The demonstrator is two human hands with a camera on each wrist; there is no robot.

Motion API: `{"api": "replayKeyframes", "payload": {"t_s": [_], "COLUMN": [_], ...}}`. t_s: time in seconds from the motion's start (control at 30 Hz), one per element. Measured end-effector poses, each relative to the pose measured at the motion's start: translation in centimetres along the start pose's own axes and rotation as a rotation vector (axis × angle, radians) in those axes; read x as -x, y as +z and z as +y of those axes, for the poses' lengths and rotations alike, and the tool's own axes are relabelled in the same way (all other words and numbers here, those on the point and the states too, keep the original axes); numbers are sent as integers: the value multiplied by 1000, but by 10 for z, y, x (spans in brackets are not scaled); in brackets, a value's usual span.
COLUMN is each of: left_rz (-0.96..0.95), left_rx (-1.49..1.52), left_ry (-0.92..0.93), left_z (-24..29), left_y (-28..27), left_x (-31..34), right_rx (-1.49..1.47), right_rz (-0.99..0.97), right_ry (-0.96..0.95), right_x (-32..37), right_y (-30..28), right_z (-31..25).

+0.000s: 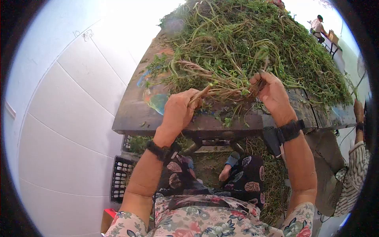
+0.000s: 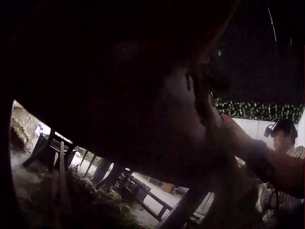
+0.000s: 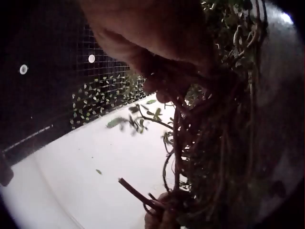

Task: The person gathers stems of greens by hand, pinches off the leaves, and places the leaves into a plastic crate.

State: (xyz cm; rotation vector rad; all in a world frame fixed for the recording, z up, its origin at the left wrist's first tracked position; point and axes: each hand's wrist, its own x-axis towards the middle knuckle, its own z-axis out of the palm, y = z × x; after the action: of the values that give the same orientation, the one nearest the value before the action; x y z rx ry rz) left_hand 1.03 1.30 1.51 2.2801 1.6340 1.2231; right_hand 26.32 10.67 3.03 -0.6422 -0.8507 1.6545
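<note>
A bundle of long plant stems [image 1: 227, 91] stretches between the two hands over the near edge of the table. My left hand [image 1: 181, 110] grips the stems at their left end, and one thick cut end pokes up past the fingers. At the other end my right hand [image 1: 274, 94] pinches the stems between thumb and fingers, with thin brownish strands beneath. In the right wrist view, the right hand [image 3: 152, 43] is above and the left hand [image 3: 162, 217] below, with leafy stems [image 3: 177, 143] running between. The left wrist view is mostly dark.
A large heap of leafy green stems [image 1: 244, 35] covers much of the dark wooden table [image 1: 136, 112]. Black plastic crates [image 1: 118, 177] stand at lower left. Plant litter [image 1: 274, 177] lies on the floor. Another person's striped sleeve [image 1: 357, 166] is at right; a person [image 1: 317, 28] sits farther back.
</note>
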Motion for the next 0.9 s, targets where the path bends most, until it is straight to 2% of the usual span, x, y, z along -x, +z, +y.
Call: {"api": "replayKeyframes", "payload": {"t_s": [0.1,0.2,0.3,0.33,0.4,0.5,0.7,0.8,0.9], "left_rz": [-20,-22,19,39,78,127,194,195,252], "left_rx": [46,72,83,84,49,65,-52,-152,-282], "left_ry": [5,0,-70,-100,-42,4,104,157,234], "left_z": [-1,-8,-2,1,3,2,17,17,13], "left_y": [-1,-2,-5,-6,-7,-5,-8,-8,-9], "left_x": [0,2,3,3,2,1,-4,-5,-4], "right_rx": [171,748,1285,1351,1482,1644,1957,2112,1915], "right_rz": [70,-69,-324,-383,-496,-467,-470,-543,-421], "right_ry": [-90,-321,-283,-329,-425,-640,-617,-370,-247], "right_x": [3,6,26,27,28,41,49,49,42], "right_y": [2,6,24,22,18,24,50,67,64], "right_z": [-7,-9,-22,-18,-11,-6,-2,5,1]}}
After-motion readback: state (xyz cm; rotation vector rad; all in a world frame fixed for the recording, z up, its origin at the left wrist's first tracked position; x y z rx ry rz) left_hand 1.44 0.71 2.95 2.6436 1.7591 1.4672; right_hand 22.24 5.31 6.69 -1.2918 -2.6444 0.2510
